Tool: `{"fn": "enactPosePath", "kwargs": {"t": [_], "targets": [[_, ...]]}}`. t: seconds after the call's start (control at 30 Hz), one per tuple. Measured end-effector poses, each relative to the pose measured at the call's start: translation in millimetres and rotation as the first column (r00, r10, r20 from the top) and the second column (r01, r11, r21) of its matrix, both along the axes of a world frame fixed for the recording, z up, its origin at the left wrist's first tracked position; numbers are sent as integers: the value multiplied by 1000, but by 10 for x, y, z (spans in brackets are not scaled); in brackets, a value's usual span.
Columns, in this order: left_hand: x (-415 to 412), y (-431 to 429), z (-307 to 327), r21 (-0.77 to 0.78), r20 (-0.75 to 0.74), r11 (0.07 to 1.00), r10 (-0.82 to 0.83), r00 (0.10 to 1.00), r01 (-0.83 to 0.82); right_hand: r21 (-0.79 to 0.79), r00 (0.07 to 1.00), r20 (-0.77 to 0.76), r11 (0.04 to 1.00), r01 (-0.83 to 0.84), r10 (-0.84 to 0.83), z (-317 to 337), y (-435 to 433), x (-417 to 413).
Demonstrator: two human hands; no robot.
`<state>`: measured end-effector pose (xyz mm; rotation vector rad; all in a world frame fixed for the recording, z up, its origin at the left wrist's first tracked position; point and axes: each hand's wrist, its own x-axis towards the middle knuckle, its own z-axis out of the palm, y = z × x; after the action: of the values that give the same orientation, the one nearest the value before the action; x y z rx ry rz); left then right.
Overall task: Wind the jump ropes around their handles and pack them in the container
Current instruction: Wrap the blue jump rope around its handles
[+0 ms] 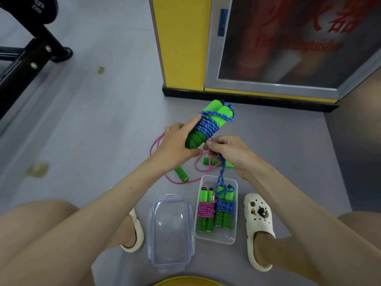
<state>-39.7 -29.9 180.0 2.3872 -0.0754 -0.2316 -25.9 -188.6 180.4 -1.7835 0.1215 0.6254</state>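
Note:
My left hand (177, 141) grips a pair of green jump-rope handles (214, 114) held together, with blue rope (208, 125) coiled around their middle. My right hand (228, 151) pinches the loose blue rope tail (221, 176), which hangs down toward the clear container (233, 239). Inside the container lie two wound ropes side by side: a pink one (206, 208) on the left, a blue one (224, 206) on the right. A pink rope (179, 180) with green handles (181, 174) lies loose on the floor beneath my hands.
The clear container lid (170, 232) lies on the floor left of the container, between my feet in white clogs (258, 228). A yellow pillar with a fire-extinguisher cabinet (288, 48) stands ahead. Black gym equipment (26, 56) is at far left.

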Motion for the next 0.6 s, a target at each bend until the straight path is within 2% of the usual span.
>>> {"fn": "enactPosePath", "kwargs": {"t": [0.1,0.2,0.33,0.47,0.6], "targets": [[-33,0,-27,179,118,984,-1,993,-20,-33,999,29,999,-29,30,-11,-7,11],[-75,3,-56,386,227,920,-19,974,-72,2,999,10,999,-53,53,-23,22,-9],[-101,8,-64,453,295,881,-4,955,-136,75,998,-53,997,-22,26,-19,59,-7],[-117,-4,-76,529,472,817,-61,879,-228,154,995,-101,988,-12,27,-10,120,-21],[-151,-17,-67,596,555,752,-132,822,-282,191,993,-105,981,-37,58,0,164,-15]]}}
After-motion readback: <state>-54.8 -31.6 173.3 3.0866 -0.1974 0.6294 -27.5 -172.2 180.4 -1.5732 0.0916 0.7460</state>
